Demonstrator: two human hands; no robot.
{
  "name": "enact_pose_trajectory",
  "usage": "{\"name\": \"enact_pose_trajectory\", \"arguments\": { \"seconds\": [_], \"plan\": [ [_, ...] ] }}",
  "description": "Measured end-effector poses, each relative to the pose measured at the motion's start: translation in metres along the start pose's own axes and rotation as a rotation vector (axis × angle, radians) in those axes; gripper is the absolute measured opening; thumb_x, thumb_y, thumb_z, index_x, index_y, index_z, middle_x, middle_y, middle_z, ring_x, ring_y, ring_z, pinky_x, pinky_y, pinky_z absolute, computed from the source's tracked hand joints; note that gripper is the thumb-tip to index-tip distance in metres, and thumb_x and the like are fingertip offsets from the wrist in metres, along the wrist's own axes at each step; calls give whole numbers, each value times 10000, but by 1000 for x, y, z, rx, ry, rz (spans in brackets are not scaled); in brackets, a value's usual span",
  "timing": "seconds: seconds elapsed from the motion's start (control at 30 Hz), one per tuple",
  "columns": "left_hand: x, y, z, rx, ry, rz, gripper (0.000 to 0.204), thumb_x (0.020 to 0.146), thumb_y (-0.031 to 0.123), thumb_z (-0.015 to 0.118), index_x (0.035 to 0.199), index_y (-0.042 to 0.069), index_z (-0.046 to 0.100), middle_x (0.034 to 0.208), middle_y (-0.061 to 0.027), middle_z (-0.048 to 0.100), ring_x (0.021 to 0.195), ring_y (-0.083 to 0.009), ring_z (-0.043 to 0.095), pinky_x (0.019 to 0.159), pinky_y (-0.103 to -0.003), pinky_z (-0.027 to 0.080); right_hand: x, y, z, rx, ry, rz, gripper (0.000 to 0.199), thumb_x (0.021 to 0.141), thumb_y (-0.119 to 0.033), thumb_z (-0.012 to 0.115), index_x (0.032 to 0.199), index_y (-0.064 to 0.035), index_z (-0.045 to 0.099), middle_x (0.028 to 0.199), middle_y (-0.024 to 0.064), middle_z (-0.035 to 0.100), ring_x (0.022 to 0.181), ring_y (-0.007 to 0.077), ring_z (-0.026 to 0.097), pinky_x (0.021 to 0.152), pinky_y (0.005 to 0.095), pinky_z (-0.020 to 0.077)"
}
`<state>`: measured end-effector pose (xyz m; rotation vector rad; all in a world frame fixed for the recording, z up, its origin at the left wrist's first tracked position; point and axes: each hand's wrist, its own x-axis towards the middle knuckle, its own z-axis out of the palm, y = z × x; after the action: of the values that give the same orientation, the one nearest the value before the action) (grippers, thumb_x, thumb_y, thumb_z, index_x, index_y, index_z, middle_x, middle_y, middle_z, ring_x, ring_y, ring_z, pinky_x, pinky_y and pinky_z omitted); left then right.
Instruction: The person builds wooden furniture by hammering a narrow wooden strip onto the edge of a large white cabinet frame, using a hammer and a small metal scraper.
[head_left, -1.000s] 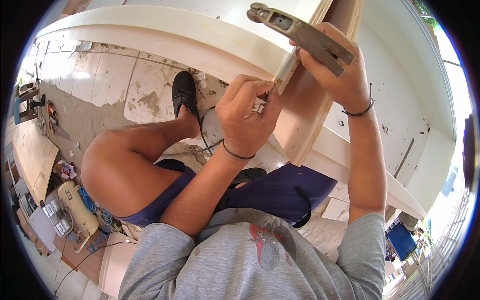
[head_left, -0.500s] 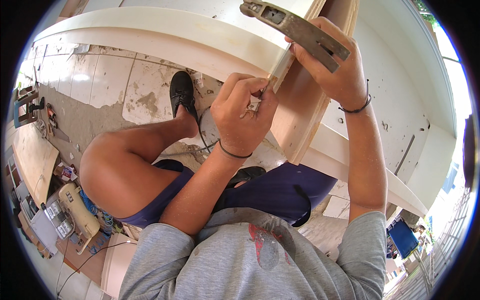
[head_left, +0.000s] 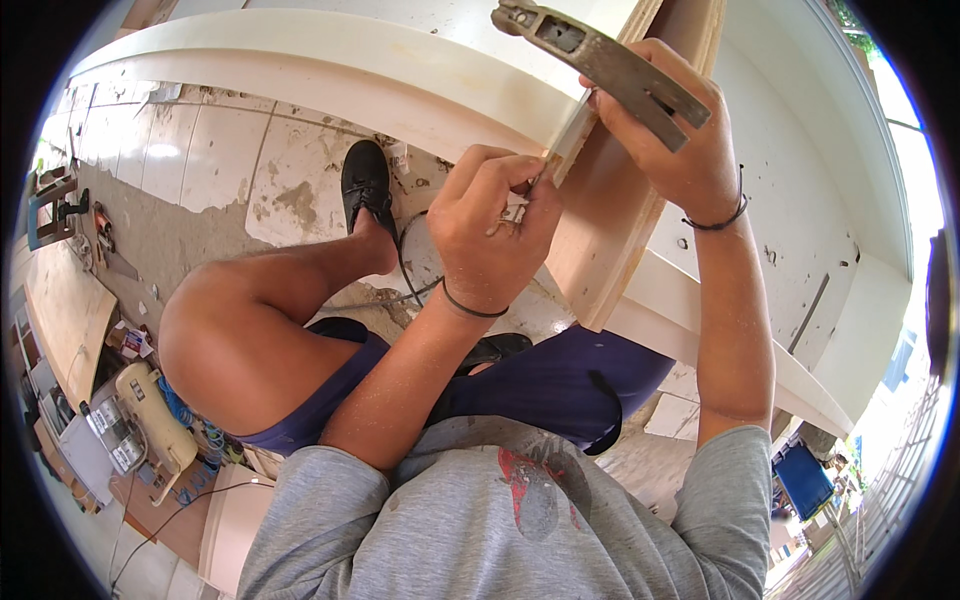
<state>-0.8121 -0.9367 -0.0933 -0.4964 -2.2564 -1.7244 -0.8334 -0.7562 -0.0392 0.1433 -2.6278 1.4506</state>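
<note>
A bent knee (head_left: 235,335) sits left of the wooden board (head_left: 605,235), a pale strip (head_left: 572,130) along its left edge. The left hand (head_left: 490,225) pinches finger and thumb together at the strip's lower end; farther up, the raised right hand (head_left: 690,170) clamps the hammer (head_left: 622,72) beneath its head.

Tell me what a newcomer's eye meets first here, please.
Probably the grey metal claw hammer at the top, overlapping the right hand. Next, the bare left hand, pinching beside the light-brown wooden panel; then, further left, the black lace-up shoe on stained floor tiles.
</note>
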Motion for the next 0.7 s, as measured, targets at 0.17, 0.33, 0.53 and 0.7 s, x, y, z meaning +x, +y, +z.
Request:
{"name": "enact_pose_trajectory", "arguments": {
  "seconds": [0.17, 0.33, 0.53, 0.7],
  "plan": [
    [0, 0, 1, 1, 7, 9, 184, 690, -88, 697, 840, 3, 642, 767, -103, 622, 617, -189, 632, 557, -275, 497, 0, -1, 0, -26, 12, 21, 142, 855, 13, 622, 993, 2, 657, 896, 27, 701, 819, 73, 643, 751, 235, 519],
    [0, 1, 0, 2, 1, 13, 182, 690, -92, 698, 837, -2, 640, 764, -105, 621, 619, -192, 630, 559, -274, 497, 0, -4, -2, -67, -6, 25, 139, 857, 3, 626, 991, 2, 661, 888, 27, 699, 807, 79, 646, 738, 236, 520],
    [0, 1, 0, -7, -2, 17, 179, 689, -90, 701, 832, -2, 640, 757, -103, 617, 618, -193, 625, 559, -276, 494, 0, -3, -1, -81, 8, 3, 136, 851, 1, 629, 981, -2, 672, 878, 28, 697, 796, 95, 655, 731, 243, 523],
    [1, 1, 0, -3, -1, 24, 181, 685, -89, 701, 829, 1, 638, 751, -100, 615, 614, -195, 623, 557, -277, 491, 1, -4, -2, -116, 7, -13, 137, 852, -2, 629, 982, -3, 672, 879, 28, 696, 796, 96, 656, 727, 247, 524]
  ]
}}
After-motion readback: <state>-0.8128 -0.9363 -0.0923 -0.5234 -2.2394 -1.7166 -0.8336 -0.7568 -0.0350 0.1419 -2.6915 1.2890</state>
